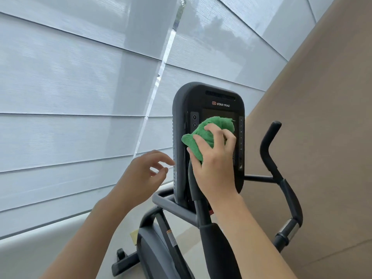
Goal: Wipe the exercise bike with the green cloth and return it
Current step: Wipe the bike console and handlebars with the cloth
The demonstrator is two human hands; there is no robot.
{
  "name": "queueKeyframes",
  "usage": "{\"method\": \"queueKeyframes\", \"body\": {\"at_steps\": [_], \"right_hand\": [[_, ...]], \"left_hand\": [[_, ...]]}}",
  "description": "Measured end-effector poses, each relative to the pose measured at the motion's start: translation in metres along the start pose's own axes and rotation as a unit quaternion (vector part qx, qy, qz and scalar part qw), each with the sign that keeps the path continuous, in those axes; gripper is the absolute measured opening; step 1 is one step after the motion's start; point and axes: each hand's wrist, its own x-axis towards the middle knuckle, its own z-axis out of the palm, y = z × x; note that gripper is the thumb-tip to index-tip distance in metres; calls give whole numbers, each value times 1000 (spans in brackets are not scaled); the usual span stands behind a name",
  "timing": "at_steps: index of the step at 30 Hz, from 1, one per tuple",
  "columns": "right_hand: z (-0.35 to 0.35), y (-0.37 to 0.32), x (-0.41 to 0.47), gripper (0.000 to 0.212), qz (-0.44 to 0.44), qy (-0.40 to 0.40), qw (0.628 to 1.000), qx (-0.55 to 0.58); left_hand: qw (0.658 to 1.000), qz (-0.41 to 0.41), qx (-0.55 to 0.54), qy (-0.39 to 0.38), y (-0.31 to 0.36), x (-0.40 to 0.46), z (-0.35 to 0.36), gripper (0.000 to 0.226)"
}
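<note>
The exercise bike's black console (219, 99), marked STAR TRAC, stands upright in the middle of the head view. My right hand (215, 158) grips a bunched green cloth (203, 133) and presses it against the console's screen. The cloth covers most of the screen's lower left part. My left hand (145, 170) hovers just left of the console's side edge, fingers loosely curled and holding nothing; a fingertip is close to the edge, contact unclear. Below the console run the bike's grey frame (171, 204) and black padded post (217, 248).
A black curved handlebar (281, 178) rises to the right of the console. White roller blinds (80, 97) fill the window behind and left. A beige wall (322, 137) stands close on the right. The bike's front foot with a small wheel (120, 254) rests on the pale floor.
</note>
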Motion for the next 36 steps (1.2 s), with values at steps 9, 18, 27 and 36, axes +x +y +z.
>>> {"method": "queueKeyframes", "body": {"at_steps": [9,18,27,36], "right_hand": [[6,3,-57,17,-7,-144,986,77],[-30,35,-97,23,77,-224,938,251],[-27,23,-61,30,30,-64,978,194],[4,-20,-65,28,-23,-191,977,-89]], "left_hand": [[1000,9,8,11,-2,-1,1,28],[998,62,8,-20,15,16,20,29],[977,180,111,-19,71,95,25,51],[940,260,207,-81,77,123,42,28]]}}
